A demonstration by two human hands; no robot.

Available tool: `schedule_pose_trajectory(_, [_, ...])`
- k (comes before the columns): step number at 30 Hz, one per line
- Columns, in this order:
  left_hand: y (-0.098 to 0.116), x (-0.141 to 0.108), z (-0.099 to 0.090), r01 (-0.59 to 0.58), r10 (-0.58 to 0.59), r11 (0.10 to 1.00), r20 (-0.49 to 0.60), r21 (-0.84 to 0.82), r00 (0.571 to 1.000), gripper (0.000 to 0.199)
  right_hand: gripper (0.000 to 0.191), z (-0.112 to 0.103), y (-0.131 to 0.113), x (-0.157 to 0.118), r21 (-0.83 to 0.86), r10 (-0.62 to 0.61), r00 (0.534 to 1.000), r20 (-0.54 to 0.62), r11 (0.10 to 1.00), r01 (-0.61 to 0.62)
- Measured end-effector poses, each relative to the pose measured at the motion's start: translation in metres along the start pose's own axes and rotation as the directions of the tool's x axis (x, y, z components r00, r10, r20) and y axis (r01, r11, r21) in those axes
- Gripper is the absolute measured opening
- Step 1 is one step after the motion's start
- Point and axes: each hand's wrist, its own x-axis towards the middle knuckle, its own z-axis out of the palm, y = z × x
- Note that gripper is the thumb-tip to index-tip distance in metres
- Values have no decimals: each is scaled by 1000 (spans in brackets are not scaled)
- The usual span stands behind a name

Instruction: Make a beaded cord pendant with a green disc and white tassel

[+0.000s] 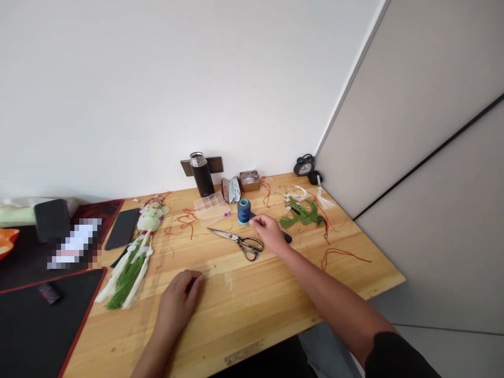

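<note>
Two hands, apart and empty, over a wooden desk (244, 310). The left hand (178, 300) rests loosely curled towards the desk's near edge; the right hand (268, 232), fingers extended, lies just beside the black-handled scissors (249, 245) and a spool of blue thread (244, 211), mid-desk. A clear plastic compartment box (211, 208) sits nearer the back edge.
</note>
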Motion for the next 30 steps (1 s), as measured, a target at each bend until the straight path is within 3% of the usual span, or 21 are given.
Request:
schedule_pose_trajectory(10, [-4, 0, 4, -18, 18, 999, -13, -33, 1000, 41, 53, -4, -21, -13, 210, 99, 994, 38, 972, -105])
schedule_pose_trajectory(23, [1, 1, -4, 189, -187, 963, 28, -194, 982, 46, 56, -11, -22, -49, 294, 160, 987, 18, 943, -158])
schedule_pose_trajectory(27, [19, 4, 4, 234, -229, 938, 50, -257, 972, 46, 55, -9, -17, -63, 294, 189, 981, 40, 936, -192])
schedule_pose_trajectory(30, [46, 16, 17, 205, -156, 909, 159, -364, 975, 44, 55, -3, -13, -71, 284, 202, 977, 68, 935, -214])
